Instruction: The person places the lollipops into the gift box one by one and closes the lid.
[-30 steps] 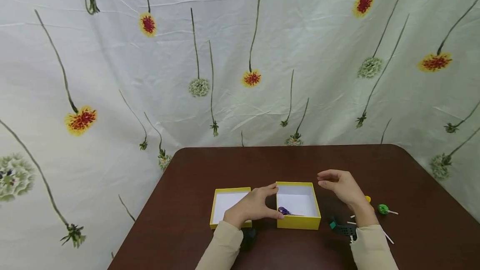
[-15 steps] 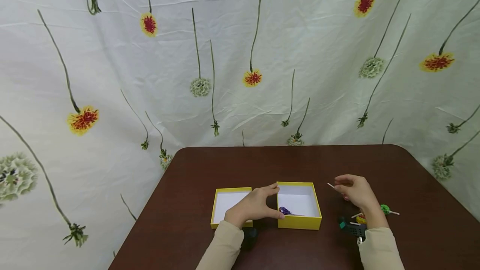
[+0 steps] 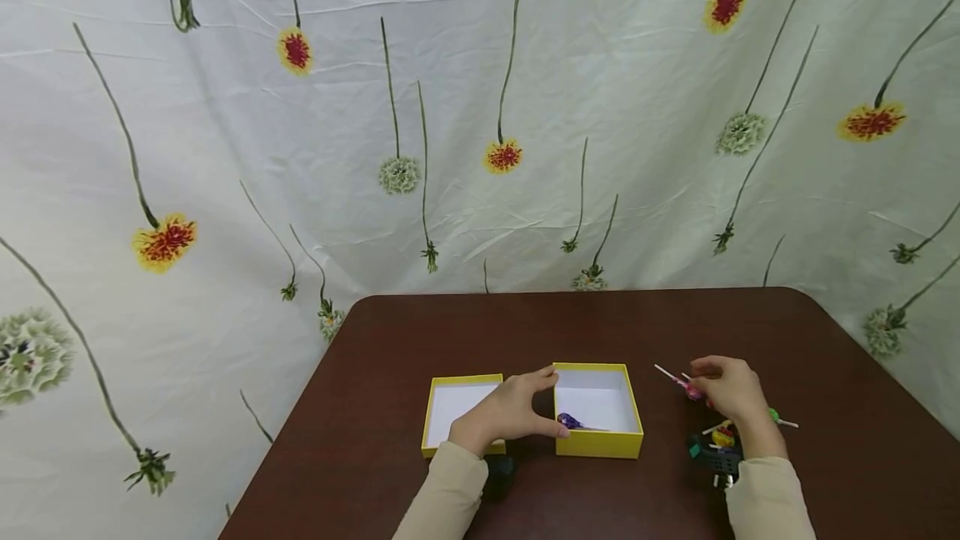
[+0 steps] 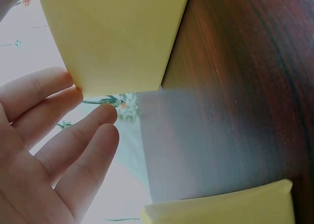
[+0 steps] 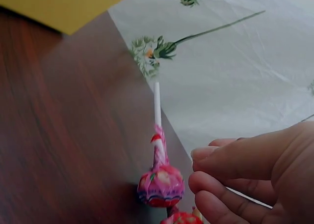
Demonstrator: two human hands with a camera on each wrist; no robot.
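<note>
Left hand (image 3: 506,412): spans the left wall of the yellow box (image 3: 598,445), thumb at the front corner, fingertips at the rear corner; shows fingers (image 4: 81,135) extended and spread, two tips against the box edge in the left wrist view; yellow box: stands open side up on the worktop (image 3: 450,332); contains a purple lollipop (image 3: 568,421) near the front left corner, stick toward the right; shallow tray (image 3: 457,398): lies left of the box, partly covered by the left hand.

Right hand (image 3: 727,390): hovers at the pink lollipop (image 5: 161,184); shows fingers (image 5: 211,160) loosely bent and apart from the pink wrapper; pink lollipop: lies right of the box, stick toward the rear left; red lollipop (image 5: 182,218): lies just beside, partly out of view; cannot tell whether touched by the fingers; near the right wrist: yellow-and-red lollipop (image 3: 723,437) and green lollipop (image 3: 774,414), the latter partly hidden.
</note>
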